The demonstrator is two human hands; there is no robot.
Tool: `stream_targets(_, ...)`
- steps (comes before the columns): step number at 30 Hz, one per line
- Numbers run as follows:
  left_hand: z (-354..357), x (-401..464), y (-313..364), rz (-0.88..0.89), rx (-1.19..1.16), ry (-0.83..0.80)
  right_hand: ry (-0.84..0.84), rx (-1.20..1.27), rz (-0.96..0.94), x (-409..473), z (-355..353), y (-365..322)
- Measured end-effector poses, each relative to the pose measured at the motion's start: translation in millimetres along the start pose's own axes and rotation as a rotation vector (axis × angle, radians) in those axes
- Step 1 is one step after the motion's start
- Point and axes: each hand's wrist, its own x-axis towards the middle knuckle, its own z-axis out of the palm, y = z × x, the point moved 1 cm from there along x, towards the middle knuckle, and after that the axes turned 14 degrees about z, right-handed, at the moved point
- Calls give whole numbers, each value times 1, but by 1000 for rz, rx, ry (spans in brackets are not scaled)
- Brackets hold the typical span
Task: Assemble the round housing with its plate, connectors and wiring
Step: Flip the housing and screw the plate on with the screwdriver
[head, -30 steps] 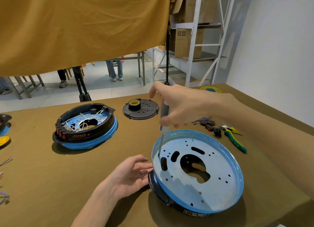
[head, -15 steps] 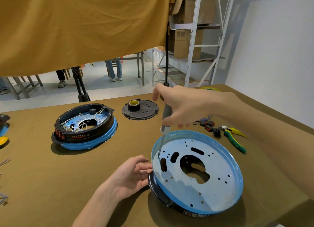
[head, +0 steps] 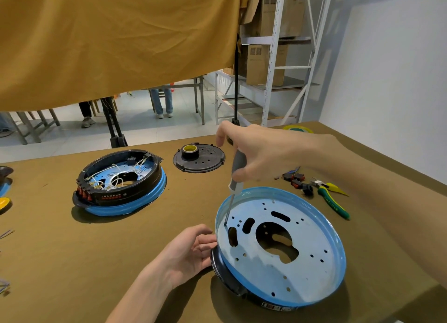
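An olive-brown tabletop (head: 60,262) under a hanging mustard cloth (head: 116,39) carries the work. At about five o'clock sits the blue plate (head: 302,257), laid on a black round housing (head: 219,265) and tilted toward the viewer. The left hand (head: 186,255) curls its grip against the housing's rim at nine o'clock, probably to stop it turning. The right hand (head: 256,153) is clenched round a screwdriver (head: 237,170) held nearly upright, tip at a hole by the plate's left edge, seemingly driving a screw. Farther off lie a wired housing (head: 121,179) at ten o'clock, a black disc (head: 199,159), connectors (head: 296,181) and pliers (head: 335,199).
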Motion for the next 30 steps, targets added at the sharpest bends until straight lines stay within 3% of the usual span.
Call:
stream_targets(3, 0, 1, -2, 6, -1, 3, 139, -67, 9, 0, 3, -2)
stream_targets(7, 0, 1, -2, 1, -41, -2, 58, -18, -4, 1, 1, 0)
stream_targets(10, -2, -1, 0, -28, -96, -10, 179, -73, -10, 2, 5, -1)
stream_targets(14, -3, -4, 1, -67, -271, -13, 68, -8, -15, 2, -2, 2)
stream_targets(16, -3, -4, 1, -72, -299, -19, 117, -20, -8, 2, -2, 2)
stream_targets(18, -4, -3, 1, -80, -268, -40, 188, -61, -7, 3, 0, 2)
stream_targets(22, -6, 0, 0, -88, -228, -49, 62, 61, 6, 3, -2, 6)
stream_targets(25, -4, 0, 0, -55, -131, -45, 141, 45, 21, 4, 1, 5)
stream_targets(30, 0, -2, 2, -28, -46, -65, 72, 53, 21, 3, 2, 8)
